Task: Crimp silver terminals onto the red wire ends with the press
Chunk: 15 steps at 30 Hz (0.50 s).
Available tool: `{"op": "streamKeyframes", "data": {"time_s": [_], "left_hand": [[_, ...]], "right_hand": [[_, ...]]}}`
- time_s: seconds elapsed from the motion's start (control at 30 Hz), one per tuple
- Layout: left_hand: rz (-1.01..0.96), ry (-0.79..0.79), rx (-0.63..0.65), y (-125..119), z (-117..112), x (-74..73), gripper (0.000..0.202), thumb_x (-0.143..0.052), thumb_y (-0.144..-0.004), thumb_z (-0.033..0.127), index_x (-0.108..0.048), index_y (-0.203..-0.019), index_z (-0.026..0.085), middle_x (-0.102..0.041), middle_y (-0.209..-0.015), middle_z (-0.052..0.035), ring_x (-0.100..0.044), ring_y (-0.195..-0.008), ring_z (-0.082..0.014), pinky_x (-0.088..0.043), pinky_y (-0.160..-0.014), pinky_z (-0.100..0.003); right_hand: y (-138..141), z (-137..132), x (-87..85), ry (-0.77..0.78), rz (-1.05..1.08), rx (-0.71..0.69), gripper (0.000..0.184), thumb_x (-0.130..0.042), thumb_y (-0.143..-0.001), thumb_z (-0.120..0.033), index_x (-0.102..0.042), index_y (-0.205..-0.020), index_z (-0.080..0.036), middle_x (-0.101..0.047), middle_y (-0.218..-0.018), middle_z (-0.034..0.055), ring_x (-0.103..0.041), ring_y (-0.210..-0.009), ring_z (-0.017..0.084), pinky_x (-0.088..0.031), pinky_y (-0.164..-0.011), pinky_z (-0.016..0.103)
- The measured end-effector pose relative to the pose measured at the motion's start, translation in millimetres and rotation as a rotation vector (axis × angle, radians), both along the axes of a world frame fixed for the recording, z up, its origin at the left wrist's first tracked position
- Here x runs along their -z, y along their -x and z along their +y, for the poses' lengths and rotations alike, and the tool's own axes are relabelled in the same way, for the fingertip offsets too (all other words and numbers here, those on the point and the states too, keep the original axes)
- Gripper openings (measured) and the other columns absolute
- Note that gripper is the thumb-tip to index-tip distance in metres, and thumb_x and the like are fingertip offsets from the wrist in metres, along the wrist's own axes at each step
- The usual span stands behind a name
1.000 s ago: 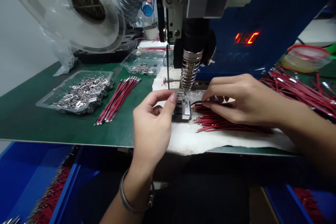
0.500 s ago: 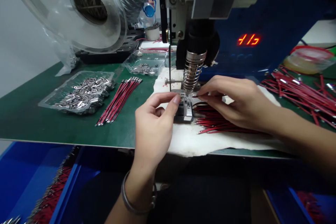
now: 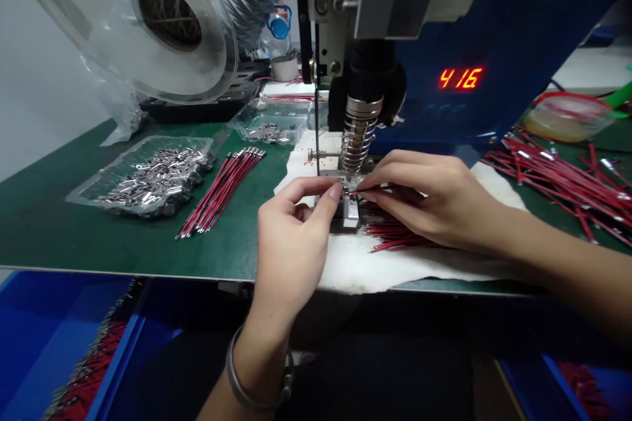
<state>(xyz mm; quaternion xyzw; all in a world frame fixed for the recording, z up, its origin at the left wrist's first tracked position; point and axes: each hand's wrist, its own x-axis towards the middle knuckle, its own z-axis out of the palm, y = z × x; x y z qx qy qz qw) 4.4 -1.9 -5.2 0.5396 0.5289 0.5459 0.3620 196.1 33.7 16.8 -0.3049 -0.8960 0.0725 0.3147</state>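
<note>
Thumb and forefinger of my left hand (image 3: 299,230) are pinched together at the left side of the press die (image 3: 351,210); whatever sits between the tips is too small to make out. From the other side my right hand (image 3: 429,194) pinches a thin red and black wire (image 3: 362,191), its end reaching the die. Above the fingertips stands the press head with its coil spring (image 3: 359,135). Under my right hand a bundle of red and black wires (image 3: 395,233) lies on a white cloth (image 3: 355,273).
A clear tray of small metal parts (image 3: 158,174) and a row of finished-looking wires (image 3: 222,194) lie left. Another clear tray (image 3: 269,125) sits behind. More wires (image 3: 567,177) pile up right. The blue machine (image 3: 444,26) displays 416. Blue bins (image 3: 44,335) stand below the table edge.
My right hand has moved left, bringing the wire's end to the die close to my left fingertips. My left hand stays nearly in place; the view has shifted slightly.
</note>
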Motion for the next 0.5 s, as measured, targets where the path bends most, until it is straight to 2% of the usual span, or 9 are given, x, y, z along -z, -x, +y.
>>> {"op": "streamKeyframes", "data": {"time_s": [0.13, 0.33, 0.5], "left_hand": [[-0.011, -0.002, 0.005, -0.3, 0.2, -0.9, 0.017, -0.072, -0.081, 0.036, -0.076, -0.09, 0.022, -0.065, -0.066, -0.0027, -0.064, -0.067, -0.0183, -0.048, -0.055, -0.024], [-0.012, -0.019, -0.003, -1.7, 0.8, -3.3, 0.016, -0.072, -0.08, 0.035, -0.076, -0.089, 0.022, -0.072, -0.086, -0.0043, -0.065, -0.071, -0.0169, -0.047, -0.053, -0.023], [0.013, -0.032, -0.018, -1.0, 0.1, -0.4, 0.016, -0.072, -0.081, 0.036, -0.075, -0.09, 0.023, -0.072, -0.088, -0.0036, -0.066, -0.076, -0.017, -0.048, -0.056, -0.022]], "right_hand": [[0.1, -1.3, -2.0, 0.018, -0.023, 0.029, 0.019, -0.051, -0.096, -0.024, -0.069, -0.103, -0.022, -0.07, -0.097, 0.0061, -0.066, -0.086, 0.017, -0.051, -0.076, 0.03], [1.2, -3.9, 0.0, 0.001, 0.004, 0.111, 0.015, -0.057, -0.094, -0.027, -0.069, -0.097, -0.02, -0.073, -0.092, 0.0034, -0.066, -0.079, 0.016, -0.049, -0.071, 0.028], [3.7, -6.4, 0.8, 0.015, 0.015, 0.144, 0.013, -0.059, -0.092, -0.027, -0.069, -0.094, -0.02, -0.073, -0.087, 0.0031, -0.066, -0.072, 0.015, -0.049, -0.066, 0.027]]}}
